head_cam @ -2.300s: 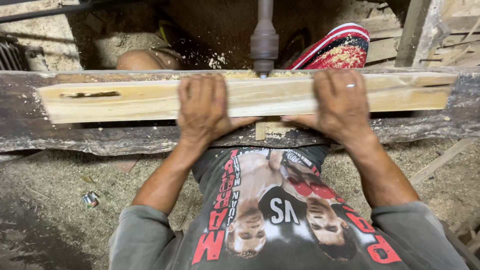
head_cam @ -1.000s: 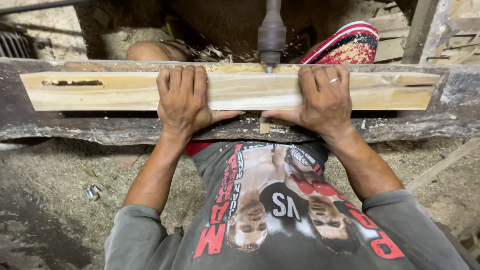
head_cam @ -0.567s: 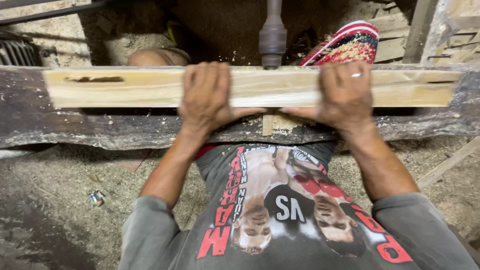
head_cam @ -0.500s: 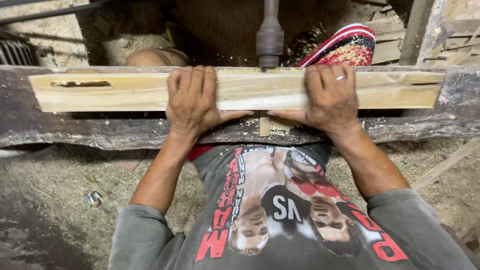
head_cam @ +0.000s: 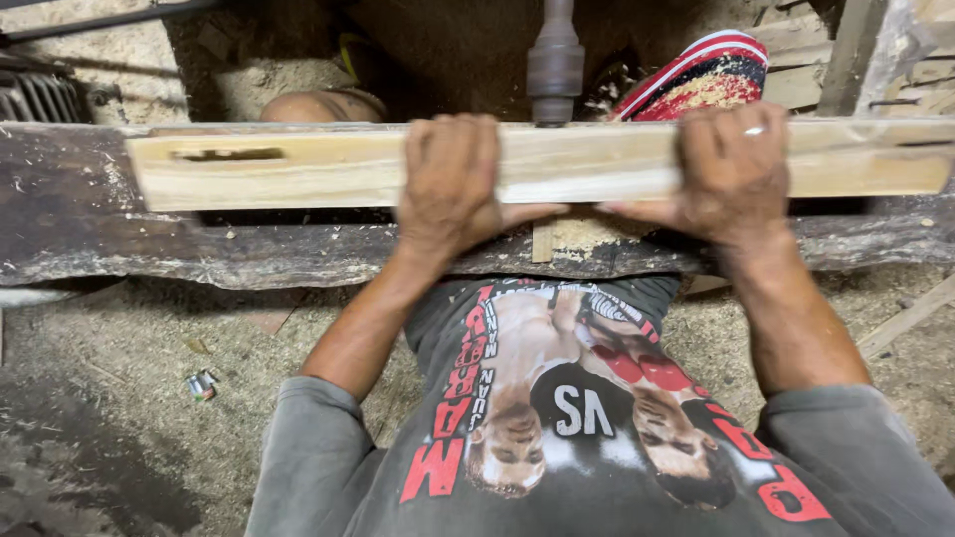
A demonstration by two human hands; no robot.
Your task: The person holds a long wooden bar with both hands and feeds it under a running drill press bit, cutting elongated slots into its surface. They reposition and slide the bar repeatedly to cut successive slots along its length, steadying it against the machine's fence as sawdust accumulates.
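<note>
A long pale wooden plank (head_cam: 328, 167) lies across a dark worn workbench (head_cam: 90, 224). It has a slot cut near its left end (head_cam: 227, 154). My left hand (head_cam: 450, 184) grips the plank near its middle, fingers curled over the far edge. My right hand (head_cam: 734, 171), with a ring on one finger, grips it further right. Between my hands, a dark metal drill chuck (head_cam: 555, 62) comes down onto the plank's far edge.
Sawdust covers the bench and the floor (head_cam: 129, 398). A red patterned sandal (head_cam: 708, 82) and wood scraps (head_cam: 796, 60) lie beyond the bench. A small wooden block (head_cam: 541, 242) stands under the plank. A metal grille (head_cam: 35, 94) is at the far left.
The plank has slid to the right under the chuck with both hands still on it; the slot now sits further from the left edge.
</note>
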